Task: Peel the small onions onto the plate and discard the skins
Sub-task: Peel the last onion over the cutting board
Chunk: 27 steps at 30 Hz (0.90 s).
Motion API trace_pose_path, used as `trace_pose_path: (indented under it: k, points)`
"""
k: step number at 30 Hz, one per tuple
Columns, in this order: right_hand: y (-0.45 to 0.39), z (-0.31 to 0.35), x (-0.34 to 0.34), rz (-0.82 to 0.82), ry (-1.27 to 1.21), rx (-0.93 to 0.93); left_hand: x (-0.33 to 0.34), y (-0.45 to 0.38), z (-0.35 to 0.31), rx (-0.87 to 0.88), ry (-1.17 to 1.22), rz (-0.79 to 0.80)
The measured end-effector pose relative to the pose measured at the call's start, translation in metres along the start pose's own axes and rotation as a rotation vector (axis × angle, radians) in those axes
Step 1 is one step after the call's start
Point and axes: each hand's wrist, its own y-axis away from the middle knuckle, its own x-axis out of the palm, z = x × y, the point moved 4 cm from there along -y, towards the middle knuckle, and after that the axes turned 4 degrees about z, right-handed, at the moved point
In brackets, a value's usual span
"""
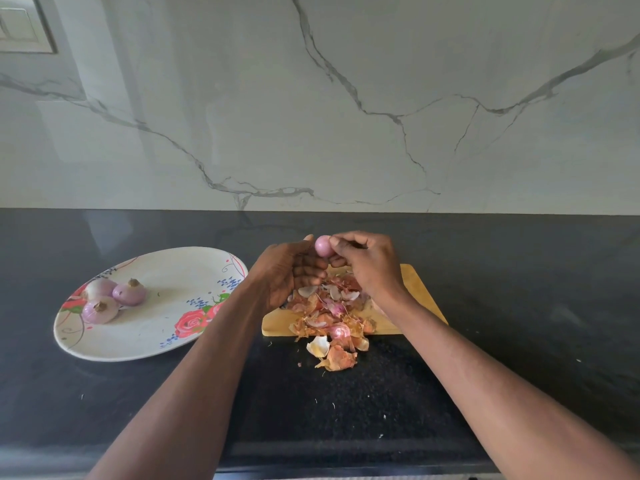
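On the dark counter (485, 306), a flowered plate (166, 306) at nine o'clock carries three onions (114, 299). A heap of skins (332, 317) spills off the wooden board (419, 296) at centre. Above it, both hands pinch one peeled onion (323, 245): left hand (287, 275) cupped half-open, right hand (367, 261) fingertips closed on it.

plate (166, 271): white, rose-patterned | onions (114, 299): pale purple | counter (519, 271): black
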Motion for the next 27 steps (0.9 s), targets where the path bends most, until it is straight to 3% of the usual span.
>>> trace_pose_path:
  k: [6,14,20,24,27]
  points:
    - [-0.002,-0.001,0.001,0.001,-0.296,0.111,-0.002,-0.003,-0.005,0.176,0.018,0.011]
    - [-0.005,-0.001,-0.002,0.006,-0.335,0.076,0.007,0.008,-0.016,0.532,-0.349,-0.031]
    - [-0.005,0.000,-0.004,0.022,-0.226,-0.021,0.007,0.006,-0.012,0.540,-0.459,-0.048]
    - [-0.004,0.001,-0.004,0.040,-0.080,-0.079,0.001,0.004,-0.012,0.469,-0.305,-0.076]
    - [-0.005,-0.002,-0.002,0.066,-0.107,-0.022,0.000,0.003,-0.010,0.410,-0.282,-0.051]
